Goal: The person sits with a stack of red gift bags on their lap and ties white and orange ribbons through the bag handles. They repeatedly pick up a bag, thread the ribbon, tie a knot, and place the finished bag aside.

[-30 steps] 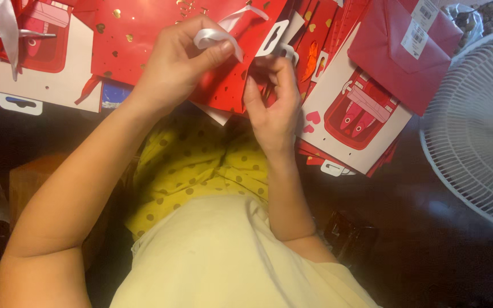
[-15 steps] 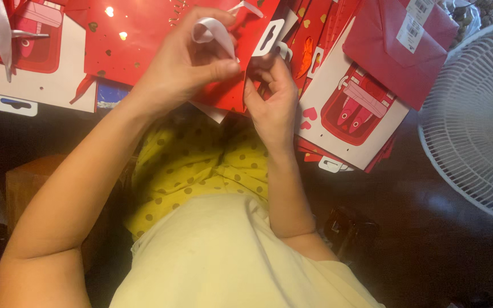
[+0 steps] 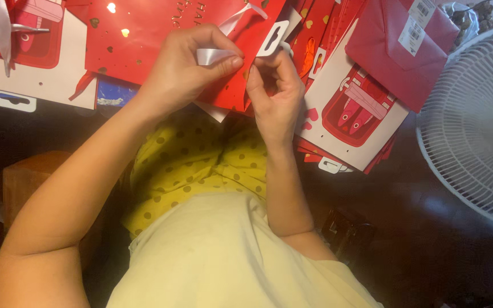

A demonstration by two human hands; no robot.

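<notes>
My left hand [image 3: 181, 71] pinches the white ribbon [image 3: 215, 55] between thumb and forefinger, just above the red gift bag [image 3: 144, 34]; my right hand [image 3: 278, 94] grips the bag's edge beside it; I judge the ribbon is best kept taut, pinch close.

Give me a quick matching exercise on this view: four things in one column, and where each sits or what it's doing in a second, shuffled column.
Things:
1. left hand
2. right hand
3. white fan
4. red envelope

Places or states:
A. far right edge of the view
B. pinching a white ribbon
C. fingers on the red gift bag edge, beside a white hang tab
D. top right, on the stack of bags

Pairs: 1-B, 2-C, 3-A, 4-D
</notes>
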